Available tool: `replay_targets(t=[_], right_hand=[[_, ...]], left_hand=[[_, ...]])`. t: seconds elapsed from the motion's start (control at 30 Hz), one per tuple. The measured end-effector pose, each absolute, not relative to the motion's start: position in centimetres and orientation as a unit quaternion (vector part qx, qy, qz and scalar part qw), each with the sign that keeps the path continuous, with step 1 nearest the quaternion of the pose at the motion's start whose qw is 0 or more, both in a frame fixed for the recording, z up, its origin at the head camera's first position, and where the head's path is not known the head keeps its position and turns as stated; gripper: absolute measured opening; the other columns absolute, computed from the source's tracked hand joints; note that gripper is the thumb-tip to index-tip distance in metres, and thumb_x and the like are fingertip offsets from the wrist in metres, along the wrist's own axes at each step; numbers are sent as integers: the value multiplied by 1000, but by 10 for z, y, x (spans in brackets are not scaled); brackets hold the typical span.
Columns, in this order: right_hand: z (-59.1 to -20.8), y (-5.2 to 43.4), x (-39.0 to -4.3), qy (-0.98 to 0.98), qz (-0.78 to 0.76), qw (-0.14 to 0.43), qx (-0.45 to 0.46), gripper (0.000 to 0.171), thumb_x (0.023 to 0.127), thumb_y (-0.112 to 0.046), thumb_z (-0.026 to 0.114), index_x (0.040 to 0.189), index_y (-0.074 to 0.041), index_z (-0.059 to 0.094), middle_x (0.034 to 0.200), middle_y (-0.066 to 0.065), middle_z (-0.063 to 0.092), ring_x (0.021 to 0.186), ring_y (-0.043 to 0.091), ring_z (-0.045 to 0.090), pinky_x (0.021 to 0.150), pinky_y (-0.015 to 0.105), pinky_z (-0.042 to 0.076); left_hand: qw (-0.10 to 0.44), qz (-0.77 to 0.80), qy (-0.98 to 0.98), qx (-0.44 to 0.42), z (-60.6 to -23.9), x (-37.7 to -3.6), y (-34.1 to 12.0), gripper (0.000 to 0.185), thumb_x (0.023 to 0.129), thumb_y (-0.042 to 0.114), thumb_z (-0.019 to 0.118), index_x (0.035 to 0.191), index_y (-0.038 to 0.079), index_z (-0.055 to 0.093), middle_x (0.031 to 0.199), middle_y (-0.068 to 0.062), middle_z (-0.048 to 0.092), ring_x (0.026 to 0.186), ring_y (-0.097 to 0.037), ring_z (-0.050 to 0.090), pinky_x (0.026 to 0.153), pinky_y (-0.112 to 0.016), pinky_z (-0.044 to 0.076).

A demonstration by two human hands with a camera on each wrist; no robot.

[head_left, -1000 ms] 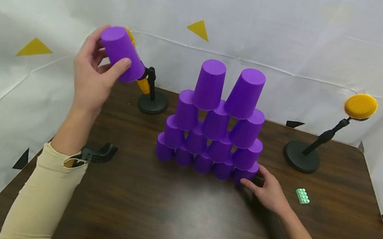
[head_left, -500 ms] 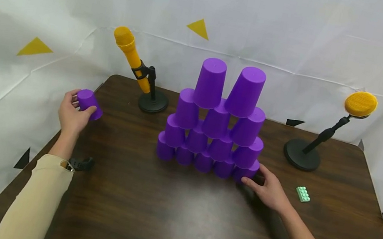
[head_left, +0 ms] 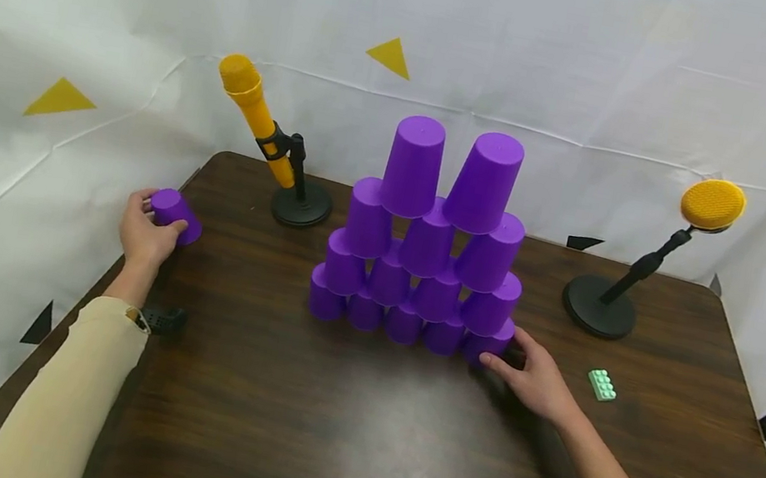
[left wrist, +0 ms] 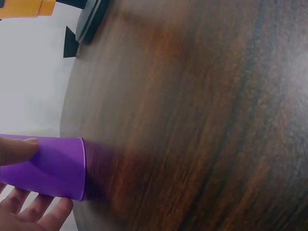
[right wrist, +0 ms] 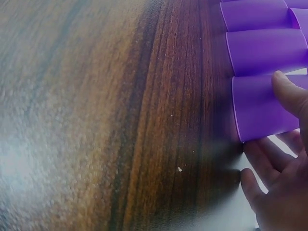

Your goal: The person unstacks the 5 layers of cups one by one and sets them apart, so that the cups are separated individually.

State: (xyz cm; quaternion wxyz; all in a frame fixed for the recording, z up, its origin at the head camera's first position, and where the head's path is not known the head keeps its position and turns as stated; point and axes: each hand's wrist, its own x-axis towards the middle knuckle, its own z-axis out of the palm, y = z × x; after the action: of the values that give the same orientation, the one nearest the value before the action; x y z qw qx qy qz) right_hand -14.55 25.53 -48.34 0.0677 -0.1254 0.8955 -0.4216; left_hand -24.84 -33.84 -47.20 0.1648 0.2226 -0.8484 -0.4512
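Observation:
At the table's far left edge, my left hand [head_left: 145,240] grips an upside-down purple cup [head_left: 178,218] with the thumb on one side and fingers on the other. In the left wrist view the cup's rim [left wrist: 83,168] is on or just above the tabletop. Purple cups [head_left: 427,246] form an upside-down pyramid stack at mid-table: two on top, three below them, then two wider rows. My right hand [head_left: 540,384] holds the rightmost bottom cup [head_left: 489,345] between thumb and fingers. In the right wrist view its thumb lies across that cup [right wrist: 260,108].
A yellow microphone [head_left: 251,94] on a black stand is behind the left hand. Back right stands a round yellow disc [head_left: 712,204] on a black stand. A mint toy brick [head_left: 602,385] lies right of my right hand. White sheeting [head_left: 537,45] hangs behind the dark wooden table [head_left: 292,418].
My left hand has come down from in front of the microphone to the table's left edge, carrying its cup. The right hand and the stack have stayed in place.

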Motion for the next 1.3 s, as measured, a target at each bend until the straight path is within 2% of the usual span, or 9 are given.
replay_targets(t=[0.27, 0.33, 0.47, 0.6, 0.7, 0.87, 1.0, 1.2, 1.3], right_hand=[[-484, 256, -146, 897, -420, 71, -122, 63, 93, -33, 69, 141, 1, 45, 129, 23, 59, 118, 40, 56, 96, 58, 44], [-484, 256, -146, 896, -421, 70, -124, 63, 93, -33, 69, 140, 1, 45, 129, 23, 59, 119, 40, 55, 96, 58, 44], [-482, 257, -145, 896, -420, 69, -125, 64, 93, -32, 69, 141, 2, 45, 130, 24, 58, 119, 41, 55, 97, 59, 44], [-482, 257, -147, 897, -419, 69, -126, 63, 93, -32, 69, 141, 1, 45, 130, 23, 58, 119, 40, 55, 97, 59, 43], [-483, 257, -147, 896, -420, 72, -124, 63, 93, -32, 69, 140, 1, 45, 129, 23, 59, 119, 39, 55, 97, 58, 44], [-484, 256, -147, 892, -427, 78, -124, 63, 93, -32, 69, 141, 1, 45, 129, 22, 59, 119, 39, 55, 97, 58, 44], [-486, 254, -148, 891, -430, 72, -128, 63, 92, -31, 69, 141, 1, 45, 130, 22, 58, 120, 38, 55, 98, 58, 43], [-488, 251, -147, 889, -432, 62, -137, 63, 91, -29, 72, 141, -1, 46, 131, 22, 58, 121, 39, 54, 98, 59, 42], [-487, 250, -147, 892, -427, 63, -134, 64, 91, -31, 72, 142, -1, 45, 131, 22, 58, 121, 39, 53, 98, 59, 42]], left_hand=[[175, -445, -848, 229, -463, -249, -335, 78, 84, 4, 70, 151, 13, 31, 149, -16, 40, 135, -32, 40, 110, -45, 34], [204, -435, -848, 226, -451, -250, -329, 79, 82, 1, 66, 151, 16, 31, 149, -13, 39, 135, -29, 38, 109, -44, 34], [303, -424, -833, 186, -413, -248, -301, 74, 77, -2, 59, 146, 19, 39, 141, -7, 40, 131, -19, 38, 105, -34, 35], [368, -473, -799, 50, -351, -229, -239, 62, 82, -1, 61, 140, 14, 46, 136, -3, 44, 126, -12, 41, 98, -28, 38], [344, -524, -773, -99, -300, -203, -180, 54, 86, 1, 64, 138, 3, 47, 136, -8, 49, 125, -14, 45, 97, -34, 43], [233, -561, -748, -265, -255, -171, -108, 57, 87, 0, 66, 139, -5, 42, 137, -18, 50, 127, -22, 48, 101, -42, 44], [195, -543, -762, -295, -252, -173, -81, 65, 87, 5, 70, 145, 0, 39, 140, -16, 48, 128, -25, 48, 100, -42, 45], [206, -532, -770, -286, -272, -193, -69, 66, 87, 15, 73, 145, 13, 43, 136, -2, 51, 118, -17, 53, 92, -32, 50], [203, -540, -766, -285, -271, -190, -69, 62, 87, 9, 73, 142, 9, 46, 134, -4, 52, 115, -20, 55, 91, -33, 51]])
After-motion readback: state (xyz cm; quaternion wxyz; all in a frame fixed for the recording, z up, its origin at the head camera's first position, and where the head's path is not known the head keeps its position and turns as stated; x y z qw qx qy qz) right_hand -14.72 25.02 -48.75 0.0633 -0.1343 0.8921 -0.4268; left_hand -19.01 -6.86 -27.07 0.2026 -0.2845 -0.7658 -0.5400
